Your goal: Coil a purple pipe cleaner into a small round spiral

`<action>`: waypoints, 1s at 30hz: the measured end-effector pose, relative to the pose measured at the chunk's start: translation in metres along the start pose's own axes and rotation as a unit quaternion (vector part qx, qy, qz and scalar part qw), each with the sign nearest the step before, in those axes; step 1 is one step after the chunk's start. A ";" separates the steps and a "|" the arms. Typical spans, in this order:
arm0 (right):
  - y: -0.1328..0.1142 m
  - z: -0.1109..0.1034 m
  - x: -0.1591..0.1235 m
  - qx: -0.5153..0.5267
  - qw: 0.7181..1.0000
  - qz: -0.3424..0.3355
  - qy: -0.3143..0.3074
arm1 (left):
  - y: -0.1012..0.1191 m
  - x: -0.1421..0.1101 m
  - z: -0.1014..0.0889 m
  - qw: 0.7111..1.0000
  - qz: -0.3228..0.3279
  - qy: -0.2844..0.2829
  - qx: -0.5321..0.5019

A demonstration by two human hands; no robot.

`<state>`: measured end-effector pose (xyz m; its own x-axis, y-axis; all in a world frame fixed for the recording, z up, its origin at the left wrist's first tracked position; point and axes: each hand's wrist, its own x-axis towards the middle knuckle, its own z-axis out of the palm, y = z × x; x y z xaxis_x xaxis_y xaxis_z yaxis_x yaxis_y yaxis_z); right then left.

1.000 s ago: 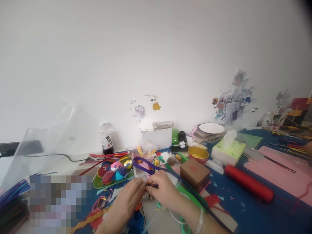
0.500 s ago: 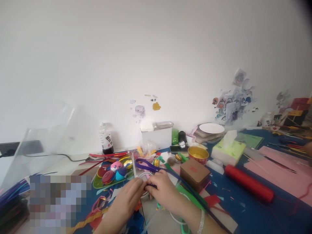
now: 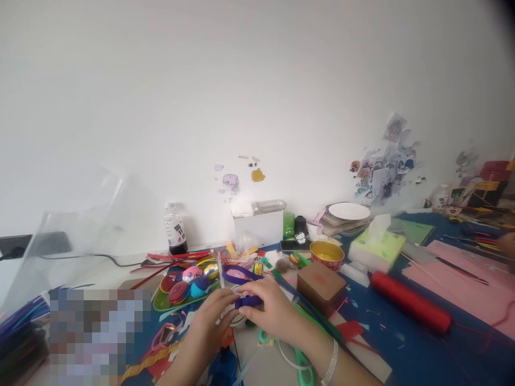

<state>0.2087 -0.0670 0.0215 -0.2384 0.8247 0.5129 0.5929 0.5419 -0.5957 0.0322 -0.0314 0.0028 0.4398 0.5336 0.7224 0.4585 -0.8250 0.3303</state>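
A purple ribbon (image 3: 247, 302) is wound into a small band between my two hands, in front of me over the table. My left hand (image 3: 211, 319) pinches the band's left end, thumb below and fingers above. My right hand (image 3: 271, 308) grips the other side with thumb and fingers. More of the ribbon loops up behind the hands and trails off to the right, past my right forearm. Part of a white ring shows around and beneath my fingers; whether the ribbon goes around it, I cannot tell. Below my right wrist lie another white ring (image 3: 284, 354) and green-handled scissors (image 3: 302, 370).
A green leaf-shaped tray (image 3: 160, 304) of colourful wound balls stands to the left. Beyond my right hand are a brown box (image 3: 322, 287), a gold tin (image 3: 326, 254), a tissue box (image 3: 378, 249) and a red roll (image 3: 410, 301). A dark-filled bottle (image 3: 176, 230) stands by the wall.
My hands have drawn slightly apart and the fingers have lifted, so more of the purple band shows between them. The ribbon's loop behind has shifted a little.
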 end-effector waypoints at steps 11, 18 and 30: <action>0.017 -0.004 0.004 -0.162 0.969 -0.182 -0.039 | 0.002 0.013 -0.010 0.913 -0.242 -0.164 -0.282; 0.016 -0.001 0.004 -0.133 0.969 -0.210 -0.003 | 0.013 0.015 -0.010 0.870 -0.289 -0.210 -0.341; 0.013 0.010 0.002 -0.176 0.959 -0.221 0.017 | 0.015 0.014 -0.010 0.850 -0.323 -0.194 -0.367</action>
<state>0.2087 -0.0569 0.0088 -0.5054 0.5178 0.6903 0.6633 0.7448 -0.0730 0.0377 -0.0379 0.0241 0.5663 0.8234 0.0376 0.1587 -0.1536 0.9753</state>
